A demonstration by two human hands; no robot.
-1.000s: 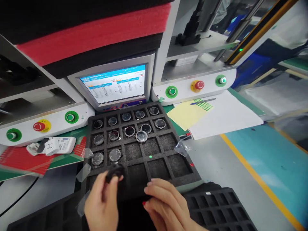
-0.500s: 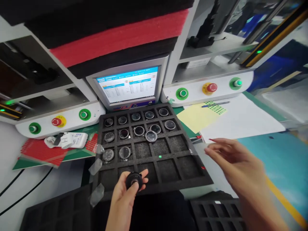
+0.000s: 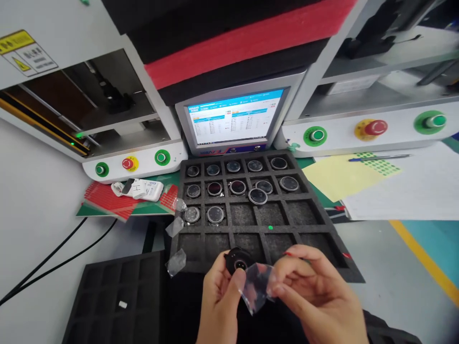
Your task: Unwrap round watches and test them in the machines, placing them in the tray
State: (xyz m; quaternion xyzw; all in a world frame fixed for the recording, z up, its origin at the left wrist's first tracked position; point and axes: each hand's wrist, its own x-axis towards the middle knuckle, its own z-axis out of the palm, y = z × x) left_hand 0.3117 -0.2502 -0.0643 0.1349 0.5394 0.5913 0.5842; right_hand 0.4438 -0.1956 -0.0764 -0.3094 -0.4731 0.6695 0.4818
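Note:
My left hand is closed around a round black watch case, its back with small metal contacts turned up toward me. Between thumb and fingers, my right hand pinches a clear plastic film, whose left edge meets my left thumb beside the watch case. Both hands are over the front edge of a black foam tray. Several round watches lie face up in its back rows. One watch rests across a divider, overlapping the watch behind it.
Behind the tray stands a lit monitor, between machines with green and red buttons. Clear film pieces cling to the tray's left edge. A second foam tray is low at left. Yellow paper and a pen lie at right.
My right hand has come in from the right to my left hand and now pinches a clear film at the watch case. The view has turned, shifting the scene rightward.

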